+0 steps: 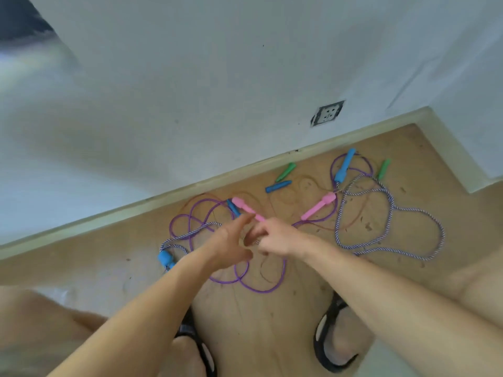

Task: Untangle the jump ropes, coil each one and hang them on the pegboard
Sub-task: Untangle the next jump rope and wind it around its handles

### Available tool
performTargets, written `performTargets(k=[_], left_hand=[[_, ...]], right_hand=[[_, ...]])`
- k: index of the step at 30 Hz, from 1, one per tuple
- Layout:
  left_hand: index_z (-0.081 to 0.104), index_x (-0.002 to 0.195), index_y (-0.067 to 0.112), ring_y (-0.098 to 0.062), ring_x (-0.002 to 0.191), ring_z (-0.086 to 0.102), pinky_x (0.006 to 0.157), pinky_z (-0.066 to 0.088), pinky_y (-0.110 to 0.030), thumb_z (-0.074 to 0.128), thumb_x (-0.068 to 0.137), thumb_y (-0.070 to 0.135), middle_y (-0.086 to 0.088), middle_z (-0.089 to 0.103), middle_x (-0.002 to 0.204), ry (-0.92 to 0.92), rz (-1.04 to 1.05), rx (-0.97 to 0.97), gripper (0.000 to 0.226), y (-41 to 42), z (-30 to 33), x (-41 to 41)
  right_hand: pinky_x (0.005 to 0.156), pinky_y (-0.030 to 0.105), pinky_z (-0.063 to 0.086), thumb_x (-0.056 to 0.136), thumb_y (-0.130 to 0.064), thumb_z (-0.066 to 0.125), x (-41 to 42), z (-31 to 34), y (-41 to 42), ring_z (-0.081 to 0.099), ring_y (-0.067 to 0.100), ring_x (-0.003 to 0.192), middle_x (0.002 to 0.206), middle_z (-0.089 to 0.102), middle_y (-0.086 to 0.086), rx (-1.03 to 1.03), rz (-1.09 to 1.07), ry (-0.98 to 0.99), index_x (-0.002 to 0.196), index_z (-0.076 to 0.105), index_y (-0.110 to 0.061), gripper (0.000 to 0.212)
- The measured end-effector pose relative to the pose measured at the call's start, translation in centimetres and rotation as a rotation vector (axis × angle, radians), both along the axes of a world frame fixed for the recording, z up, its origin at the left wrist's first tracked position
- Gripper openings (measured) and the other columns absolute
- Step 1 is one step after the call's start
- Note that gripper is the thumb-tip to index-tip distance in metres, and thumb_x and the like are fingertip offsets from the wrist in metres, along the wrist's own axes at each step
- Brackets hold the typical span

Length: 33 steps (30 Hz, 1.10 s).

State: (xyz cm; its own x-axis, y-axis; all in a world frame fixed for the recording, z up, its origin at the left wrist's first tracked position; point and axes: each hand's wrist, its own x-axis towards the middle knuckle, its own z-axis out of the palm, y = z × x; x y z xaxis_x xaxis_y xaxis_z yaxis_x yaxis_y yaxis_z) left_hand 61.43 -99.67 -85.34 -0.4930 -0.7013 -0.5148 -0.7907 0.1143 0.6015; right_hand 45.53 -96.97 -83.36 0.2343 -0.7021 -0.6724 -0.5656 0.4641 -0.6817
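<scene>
Two hands (253,242) over tangled ropes (245,278), grip unclear

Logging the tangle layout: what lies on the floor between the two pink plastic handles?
In the head view, thin brownish cord loops over bare wooden floor between the left pink handle and right pink handle.

a single head-worn view looks steeply down and forward from close above the tan wooden floor (272,317), facing the pale blue-grey wall (190,91) and its cream baseboard (136,208).
</scene>
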Motion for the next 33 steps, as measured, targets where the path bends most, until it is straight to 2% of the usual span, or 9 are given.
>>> performTargets(k=[2,5,8,12,17,20,24,29,33], left_hand=[[0.054,0.124,0.033,-0.015,0.105,0.061,0.081,0.046,-0.024,0.076,0.077,0.016,0.008,0.065,0.114,0.14,0.079,0.008,0.054,0.5,2.5,-0.5],[0.056,0.093,0.03,-0.015,0.079,0.065,0.068,0.048,-0.027,0.069,0.083,0.017,0.009,0.069,0.081,0.278,0.13,-0.05,0.021,1.3,6.3,-1.6],[0.059,0.104,0.023,-0.01,0.075,0.071,0.069,0.053,-0.024,0.065,0.086,0.017,0.004,0.073,0.082,0.346,0.114,-0.088,0.02,2.1,9.8,-2.6],[0.048,0.078,0.022,-0.005,0.058,0.062,0.054,0.045,-0.018,0.063,0.094,0.024,0.009,0.058,0.065,0.269,0.056,-0.27,0.022,2.7,13.2,-2.8],[0.043,0.068,0.018,-0.013,0.052,0.044,0.056,0.039,-0.03,0.055,0.099,0.031,0.003,0.05,0.06,0.086,-0.103,-0.348,0.036,2.9,14.3,-0.8],[0.042,0.069,0.012,-0.01,0.053,0.032,0.053,0.031,-0.026,0.054,0.098,0.029,0.004,0.041,0.059,0.044,-0.115,-0.408,0.036,2.4,14.8,0.6],[0.038,0.069,0.017,-0.011,0.054,0.032,0.052,0.031,-0.022,0.053,0.099,0.026,0.005,0.037,0.058,0.1,-0.102,-0.497,0.035,1.9,16.3,1.1],[0.05,0.08,0.019,-0.01,0.052,0.039,0.054,0.03,-0.025,0.051,0.101,0.027,0.007,0.045,0.055,0.193,-0.162,-0.512,0.023,2.5,16.4,-0.3],[0.05,0.079,0.035,-0.005,0.05,0.044,0.052,0.031,-0.018,0.051,0.102,0.025,0.022,0.053,0.057,0.272,-0.127,-0.462,0.025,2.4,15.6,-0.3]], right_hand=[[0.091,0.014,0.046,0.067,0.005,0.057,-1.0,3.6,0.1,0.062,0.019,0.116,0.116,0.071,0.001,0.006,-0.194,-0.19,0.103,0.077,-0.007,0.043],[0.1,0.045,0.045,0.068,0.0,0.053,-2.1,7.9,1.4,0.066,0.035,0.105,0.1,0.074,0.017,0.026,-0.394,-0.509,0.094,0.075,-0.002,0.034],[0.086,0.033,0.05,0.082,0.006,0.051,-3.1,11.4,2.1,0.067,0.021,0.079,0.083,0.068,0.009,-0.013,-0.508,-0.668,0.089,0.063,-0.008,0.02],[0.06,0.026,0.039,0.078,-0.004,0.059,-3.7,15.7,2.1,0.033,0.01,0.049,0.067,0.042,0.0,-0.132,-0.604,-0.826,0.076,0.053,-0.015,0.013],[0.042,0.023,0.018,0.086,-0.002,0.059,-7.2,18.1,1.7,0.021,0.009,0.044,0.062,0.034,-0.002,-0.401,-0.692,-0.609,0.077,0.051,-0.018,0.02],[0.04,0.022,0.025,0.086,-0.01,0.062,-10.1,16.5,1.3,0.031,0.012,0.048,0.064,0.039,0.002,-0.496,-0.702,-0.186,0.08,0.055,-0.013,0.01],[0.068,0.029,0.043,0.094,-0.033,0.055,-10.6,14.6,0.5,0.058,0.021,0.09,0.099,0.061,0.005,-0.511,-0.354,0.415,0.119,0.058,-0.014,0.032],[0.102,0.033,0.043,0.104,-0.04,0.039,-4.1,14.1,1.1,0.064,0.016,0.11,0.115,0.069,0.003,-0.556,-0.305,-0.127,0.127,0.056,-0.024,0.032],[0.057,0.028,0.047,0.103,-0.044,0.042,-1.7,12.8,1.9,0.058,0.014,0.051,0.07,0.06,-0.001,-0.445,-0.167,-0.198,0.095,0.059,-0.013,0.037]])
